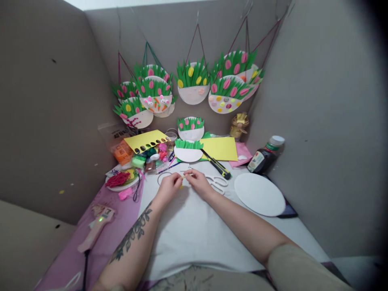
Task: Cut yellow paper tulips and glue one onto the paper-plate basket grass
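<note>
My left hand [169, 186] and my right hand [198, 182] meet over the white table sheet [188, 226], pinching a small thin yellow piece [182, 176] between their fingertips. What the piece is stays too small to tell. White-handled scissors [216, 182] lie just right of my right hand. A half paper plate with green paper grass [188, 150] lies beyond my hands. A thin wire loop [163, 178] rests by my left hand.
A white paper plate [259, 194] and a dark bottle [265, 155] sit at the right. Yellow paper [221, 148], a utility knife [216, 164], coloured supplies [148, 157], a plate with red yarn [119, 180] and a pink glue gun [95, 228] lie around. Decorated plate baskets [192, 83] hang on cardboard walls.
</note>
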`<state>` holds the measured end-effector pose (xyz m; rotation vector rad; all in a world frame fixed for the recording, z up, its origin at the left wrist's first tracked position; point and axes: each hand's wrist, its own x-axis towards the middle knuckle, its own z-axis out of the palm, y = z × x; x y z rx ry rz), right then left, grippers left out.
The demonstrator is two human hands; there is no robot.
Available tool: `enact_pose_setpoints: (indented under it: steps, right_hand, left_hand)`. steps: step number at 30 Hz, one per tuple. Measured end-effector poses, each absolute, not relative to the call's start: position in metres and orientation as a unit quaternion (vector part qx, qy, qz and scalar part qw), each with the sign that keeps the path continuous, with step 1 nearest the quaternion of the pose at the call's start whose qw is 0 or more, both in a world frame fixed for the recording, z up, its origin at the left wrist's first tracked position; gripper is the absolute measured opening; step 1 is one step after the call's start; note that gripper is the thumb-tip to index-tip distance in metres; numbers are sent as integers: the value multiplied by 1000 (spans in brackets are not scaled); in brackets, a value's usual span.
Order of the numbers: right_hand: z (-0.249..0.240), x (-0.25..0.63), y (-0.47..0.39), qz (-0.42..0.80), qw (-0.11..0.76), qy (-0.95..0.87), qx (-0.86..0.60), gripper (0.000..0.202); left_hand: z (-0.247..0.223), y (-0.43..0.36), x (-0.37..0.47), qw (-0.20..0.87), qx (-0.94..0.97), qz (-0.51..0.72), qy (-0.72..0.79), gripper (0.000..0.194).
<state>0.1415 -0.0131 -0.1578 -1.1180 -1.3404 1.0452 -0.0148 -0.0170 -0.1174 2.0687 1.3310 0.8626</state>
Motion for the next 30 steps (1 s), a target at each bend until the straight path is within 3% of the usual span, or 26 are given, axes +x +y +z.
enact_pose_setpoints:
  steps: [11, 14, 17, 20, 30]
  right_hand:
    - [-158, 145, -11, 388, 536, -592, -461, 14]
    - [-156, 145, -16, 291, 546, -609, -497, 20]
    - [-150, 143, -23, 144, 522, -685, -486, 13]
    - [-144, 140, -29, 73, 482, -736, -469, 6]
    - [-145, 140, -27, 55, 457, -746, -481, 12]
  left_hand:
    - [-115, -16, -14, 321, 741, 325, 492, 18]
    - [-114, -14, -15, 326, 726, 327, 510, 17]
    - [-117, -14, -15, 309, 724, 323, 525, 18]
    - [-121, -13, -14, 279, 739, 320, 522, 18]
    - [-122, -18, -15, 171, 815, 266, 486, 20]
